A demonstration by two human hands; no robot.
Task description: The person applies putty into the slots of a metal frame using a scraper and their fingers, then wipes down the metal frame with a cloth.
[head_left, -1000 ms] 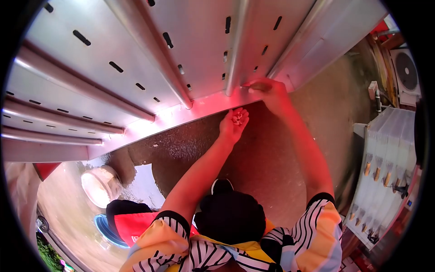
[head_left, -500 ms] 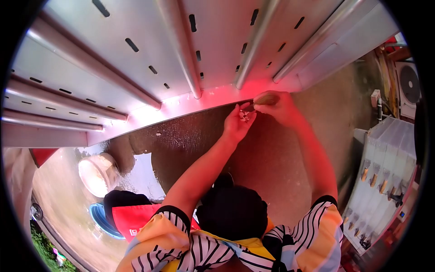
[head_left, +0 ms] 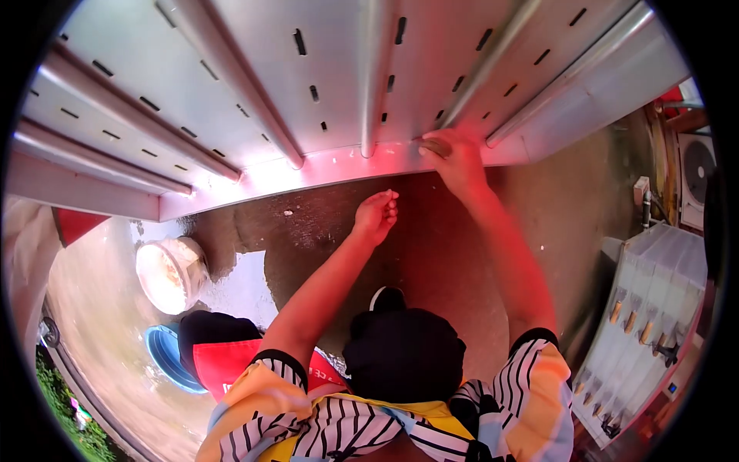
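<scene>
My right hand (head_left: 460,165) grips a short, brown, rounded tool (head_left: 437,148), perhaps a scraper; its working end is hard to make out. The tool is against or very near the lower lip (head_left: 331,167) of a large metal frame with tubes. A few small pale marks dot that lip. Below it, my left hand (head_left: 376,217) is closed with its fingers curled in, apart from the metal. Whatever lies in its palm is hidden now; small whitish pieces showed there in the earlier view.
Slotted metal panels (head_left: 339,69) with round tubes fill the space ahead. On the wet floor at left stand a white bucket (head_left: 171,275) and a blue basin (head_left: 165,356). A whitish rack with several brown-tipped parts (head_left: 643,300) is at right. My shoe (head_left: 387,299) shows below.
My left hand has closed over the whitish pieces and dropped away from the lip. My right hand has lifted the brown tool up to the metal. The view has shifted slightly.
</scene>
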